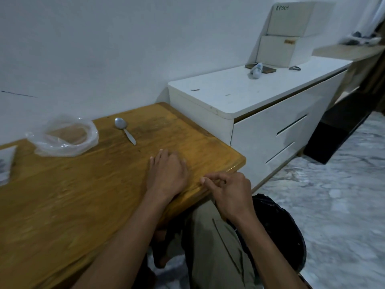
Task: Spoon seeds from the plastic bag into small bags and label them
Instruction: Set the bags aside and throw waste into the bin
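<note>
Both hands down on the tabletop (pixel 62 205) and nothing in either of them. The left hand (pixel 166 174) lies flat, palm down, fingers loosely straight, its grip holding nothing. The right hand (pixel 227 192) sits at the near edge, fingers loosely curled over the lip of the wood, and I can see nothing pinched in that grip either.

The spoon (pixel 124 130) lies bowl up and bare, well ahead of the left hand, untouched. To its left sits the bag (pixel 66 136), clear plastic, mouth rolled open and sagging. Whether there are seeds inside I cannot tell; the plastic shows mostly wood through it. At the far left edge there is something pale and flat (pixel 6 165), cut off by the frame, possibly the small bags or labels, too little of it showing to say.

So where does the job stand? By my reading, at or near the very start. No filled small bag in sight, no label, no pen, spoon unloaded. Scooping, filling and labelling all look to be ahead.

Off to the right, a white cabinet (pixel 260 113) butts against the tabletop, with a box (pixel 285 44) marked KP003 on top.
</note>
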A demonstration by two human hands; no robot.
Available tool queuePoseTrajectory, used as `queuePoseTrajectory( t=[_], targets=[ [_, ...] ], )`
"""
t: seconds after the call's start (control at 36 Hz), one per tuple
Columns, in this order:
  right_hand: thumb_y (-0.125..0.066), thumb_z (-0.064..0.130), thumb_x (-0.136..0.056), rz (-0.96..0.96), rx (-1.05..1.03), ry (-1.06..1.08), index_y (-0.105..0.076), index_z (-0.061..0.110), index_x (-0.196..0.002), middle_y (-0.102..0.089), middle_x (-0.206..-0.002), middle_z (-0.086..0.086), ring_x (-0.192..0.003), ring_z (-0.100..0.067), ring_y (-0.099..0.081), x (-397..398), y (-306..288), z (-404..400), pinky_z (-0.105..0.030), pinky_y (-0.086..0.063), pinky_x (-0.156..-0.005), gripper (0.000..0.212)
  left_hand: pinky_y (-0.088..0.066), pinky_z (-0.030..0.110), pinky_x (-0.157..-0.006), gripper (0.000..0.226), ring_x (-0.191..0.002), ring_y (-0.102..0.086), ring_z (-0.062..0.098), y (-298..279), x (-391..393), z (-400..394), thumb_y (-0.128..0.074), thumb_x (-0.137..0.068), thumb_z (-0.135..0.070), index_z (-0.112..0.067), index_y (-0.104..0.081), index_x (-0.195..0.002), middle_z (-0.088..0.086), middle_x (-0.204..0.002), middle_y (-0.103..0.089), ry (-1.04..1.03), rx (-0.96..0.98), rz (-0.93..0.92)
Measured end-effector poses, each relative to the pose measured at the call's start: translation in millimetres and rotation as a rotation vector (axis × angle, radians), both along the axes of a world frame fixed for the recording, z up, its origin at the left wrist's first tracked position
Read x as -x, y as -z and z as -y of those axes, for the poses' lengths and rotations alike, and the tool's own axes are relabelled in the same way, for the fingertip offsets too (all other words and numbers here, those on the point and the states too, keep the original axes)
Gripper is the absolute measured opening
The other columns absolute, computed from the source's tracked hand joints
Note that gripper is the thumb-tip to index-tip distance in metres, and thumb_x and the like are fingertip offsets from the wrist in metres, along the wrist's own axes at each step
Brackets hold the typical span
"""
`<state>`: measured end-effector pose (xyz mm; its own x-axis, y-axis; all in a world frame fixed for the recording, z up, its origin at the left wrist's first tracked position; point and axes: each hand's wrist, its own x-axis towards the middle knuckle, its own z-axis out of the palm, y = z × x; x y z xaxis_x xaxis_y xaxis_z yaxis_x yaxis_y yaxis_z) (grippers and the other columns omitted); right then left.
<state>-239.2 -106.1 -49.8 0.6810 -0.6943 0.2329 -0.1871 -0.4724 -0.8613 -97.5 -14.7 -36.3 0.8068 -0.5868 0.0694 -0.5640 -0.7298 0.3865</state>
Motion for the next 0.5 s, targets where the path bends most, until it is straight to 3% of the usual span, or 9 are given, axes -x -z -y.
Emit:
queuePoseTrajectory(
  t=[0.06, 0.19, 0.25, 0.33, 0.42, 0.5],
  targets=[
    [-0.082, 0.03, -0.08, 0.001, -0.027, -0.001, -0.076, 0.027, -0.073, -0.061, -0.05, 0.026, -0.053, 0.009, -0.058, -2.5, 1.2, 1.7, -0.007, -0.04, -0.05, 0.009, -0.019, 0.052, -0.122, 0.041, -0.147, -0.03, 0.029, -0.4, 0.7, -0.2, -0.039, -0.103, -0.036, -0.013, -0.054, -0.133, 0.013, -0.148, -0.047, 0.005, -0.002, 0.006],
    [-0.079, 0.025, -0.082, 0.15, -0.385, 0.121, -0.073, 0.015, -0.069, -0.067, -0.061, 0.006, -0.061, -0.008, -0.059, -2.0, 9.7, 18.1, -0.028, -0.051, -0.061, 0.018, -0.014, 0.05, -0.124, 0.043, -0.149, -0.027, 0.022, -4.7, 6.4, 7.8, -0.04, -0.104, -0.041, -0.016, -0.052, -0.137, 0.005, -0.152, -0.044, 0.062, -0.009, 0.013],
    [-0.074, 0.019, -0.085, 0.227, -0.569, 0.222, -0.068, 0.014, -0.06, -0.06, -0.054, 0.001, -0.055, -0.015, -0.053, 2.4, 12.9, 33.4, -0.03, -0.046, -0.053, 0.026, -0.014, 0.051, -0.123, 0.045, -0.147, -0.03, 0.022, -4.7, 11.1, 16.7, -0.042, -0.103, -0.045, -0.018, -0.052, -0.137, 0.003, -0.151, -0.045, 0.127, 0.007, 0.012],
    [-0.064, 0.014, -0.086, 0.296, -0.746, 0.429, -0.044, 0.022, -0.048, -0.04, -0.043, 0.006, -0.046, -0.016, -0.036, 10.2, 20.5, 62.6, -0.028, -0.028, -0.046, 0.044, -0.014, 0.053, -0.123, 0.049, -0.144, -0.033, 0.022, -2.5, 20.0, 37.9, -0.04, -0.102, -0.048, -0.02, -0.049, -0.142, 0.001, -0.152, -0.045, 0.23, 0.016, 0.033],
    [-0.057, 0.021, -0.085, 0.19, -0.618, 0.61, -0.052, 0.014, -0.059, -0.05, -0.056, -0.004, -0.055, -0.022, -0.044, 22.2, 31.6, 86.1, -0.033, -0.034, -0.052, 0.027, -0.015, 0.052, -0.122, 0.048, -0.144, -0.034, 0.022, 0.5, 29.5, 63.9, -0.037, -0.103, -0.048, -0.022, -0.05, -0.141, 0.0, -0.153, -0.044, 0.318, 0.019, 0.066],
    [-0.047, 0.022, -0.091, 0.037, -0.492, 0.666, -0.057, 0.005, -0.074, -0.058, -0.072, -0.006, -0.064, -0.021, -0.05, 37.7, 52.1, 104.9, -0.031, -0.036, -0.053, 0.026, -0.015, 0.054, -0.12, 0.047, -0.143, -0.035, 0.021, 5.6, 33.7, 89.8, -0.035, -0.104, -0.046, -0.022, -0.052, -0.14, -0.001, -0.15, -0.047, 0.418, 0.029, 0.078]
  ],
)
